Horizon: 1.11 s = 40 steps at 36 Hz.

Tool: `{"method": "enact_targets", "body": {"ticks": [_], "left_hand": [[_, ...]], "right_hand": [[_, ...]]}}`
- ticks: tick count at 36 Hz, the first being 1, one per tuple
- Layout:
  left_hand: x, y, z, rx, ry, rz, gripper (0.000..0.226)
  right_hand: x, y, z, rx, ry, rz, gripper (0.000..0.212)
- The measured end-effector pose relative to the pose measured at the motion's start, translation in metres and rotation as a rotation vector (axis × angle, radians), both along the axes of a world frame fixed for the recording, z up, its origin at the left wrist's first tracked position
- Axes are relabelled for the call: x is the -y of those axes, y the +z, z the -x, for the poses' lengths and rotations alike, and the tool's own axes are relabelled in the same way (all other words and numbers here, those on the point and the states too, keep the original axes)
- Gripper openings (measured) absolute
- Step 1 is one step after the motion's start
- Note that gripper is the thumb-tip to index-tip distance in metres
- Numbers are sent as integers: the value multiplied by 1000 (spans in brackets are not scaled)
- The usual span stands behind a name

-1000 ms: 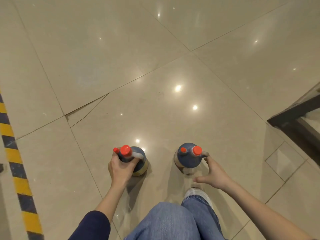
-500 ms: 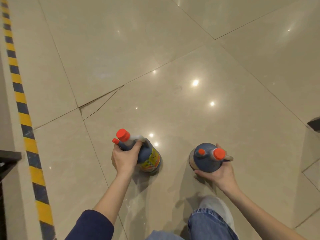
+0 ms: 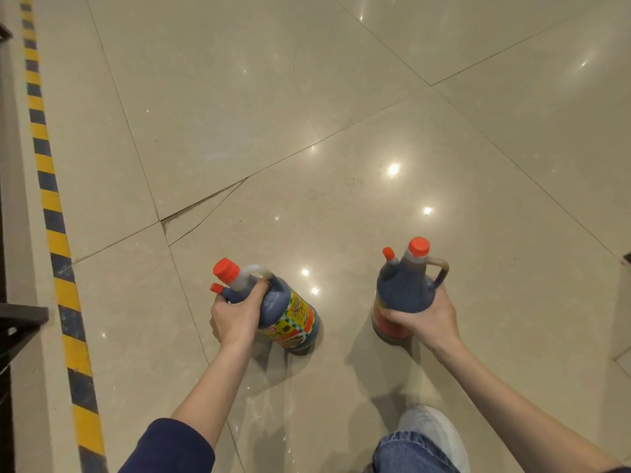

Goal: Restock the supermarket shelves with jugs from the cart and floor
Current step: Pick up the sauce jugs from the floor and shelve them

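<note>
Shiny beige tile floor (image 3: 375, 97), yellow-black hazard stripe (image 3: 51, 199) running down the left. Your left hand (image 3: 235, 315) has its fingers (image 3: 254, 295) curled round the tilted left jug (image 3: 290, 312) at the neck. Your right hand (image 3: 426, 315) grips the right jug (image 3: 406, 288) by its body.

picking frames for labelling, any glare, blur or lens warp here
Head view: small glare spots dot the glossy floor, two right beside the left jug; both it and the right jug, plus the left hand and right hand, look sharp, label print legible; soft shadows fall beneath them; the striped tape bows slightly at the left edge.
</note>
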<state>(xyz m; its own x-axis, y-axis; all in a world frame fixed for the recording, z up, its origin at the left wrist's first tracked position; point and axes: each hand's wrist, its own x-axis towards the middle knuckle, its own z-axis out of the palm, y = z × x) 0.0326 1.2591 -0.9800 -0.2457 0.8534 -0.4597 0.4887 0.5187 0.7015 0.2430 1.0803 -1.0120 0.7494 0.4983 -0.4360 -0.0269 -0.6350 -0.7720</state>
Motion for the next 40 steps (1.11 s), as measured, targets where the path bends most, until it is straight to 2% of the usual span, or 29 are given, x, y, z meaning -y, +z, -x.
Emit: {"method": "enact_targets", "body": {"ticks": [5,13,20,23,32,40], "left_hand": [[-4,-3,6,-3,64,19,49],[1,-6,12,29,114,3,50],[7,7,22,44,117,-18,43],[8,24,26,48,125,-13,44],[7,135,45,76,186,-37,44],[0,299,57,127,263,-94,45]], "right_hand": [[-8,3,-3,-72,-22,-1,86],[-8,3,16,-379,-241,-127,79],[-10,35,30,-398,-103,-104,67],[-12,58,33,-415,-62,-96,73],[-30,173,40,-447,20,-92,67],[-52,320,43,-458,100,-107,70]]}}
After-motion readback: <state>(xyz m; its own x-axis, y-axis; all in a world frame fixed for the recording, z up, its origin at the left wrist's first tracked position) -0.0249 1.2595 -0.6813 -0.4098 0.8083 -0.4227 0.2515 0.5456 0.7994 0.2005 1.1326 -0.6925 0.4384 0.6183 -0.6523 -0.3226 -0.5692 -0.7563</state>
